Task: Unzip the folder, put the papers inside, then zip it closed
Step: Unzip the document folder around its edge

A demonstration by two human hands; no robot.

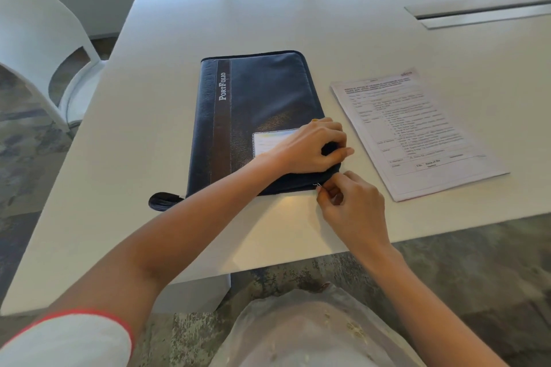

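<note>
A dark blue zip folder (262, 98) marked "PortFolio" lies flat and closed on the white table (208, 24). My left hand (313, 146) presses down on the folder's near right corner, fingers curled over its edge. Just below that corner, my right hand (348, 205) pinches the small metal zip pull (317, 185) between thumb and fingers. The printed papers (417, 131) lie in a stack on the table right of the folder, apart from it.
A dark strap tab (162, 201) sticks out at the folder's near left corner. A white chair (44, 48) stands left of the table. A metal cable slot (483, 13) is set into the table at the far right. The table's front edge runs close below my hands.
</note>
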